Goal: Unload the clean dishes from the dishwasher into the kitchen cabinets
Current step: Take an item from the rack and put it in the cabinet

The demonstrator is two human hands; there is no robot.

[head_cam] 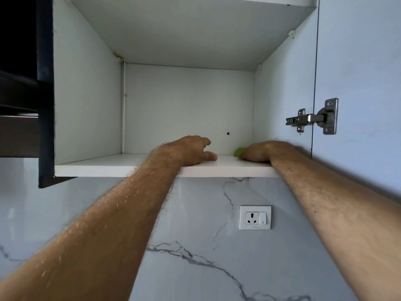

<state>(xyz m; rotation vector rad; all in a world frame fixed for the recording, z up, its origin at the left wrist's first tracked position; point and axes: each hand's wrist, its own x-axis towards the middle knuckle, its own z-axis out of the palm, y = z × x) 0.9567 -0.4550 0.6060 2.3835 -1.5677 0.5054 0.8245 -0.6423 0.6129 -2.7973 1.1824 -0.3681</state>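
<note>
Left hand (pixel 193 149) lies on the cabinet shelf (pixel 104 165), fingers relaxed, holding nothing. Right hand (pixel 259 152) is curled round a green item (pixel 238 151), mostly hidden, set near the shelf's right side. Risk, imo: item stands close to the front edge, so pulling the hand back carelessly could drag it off.
</note>
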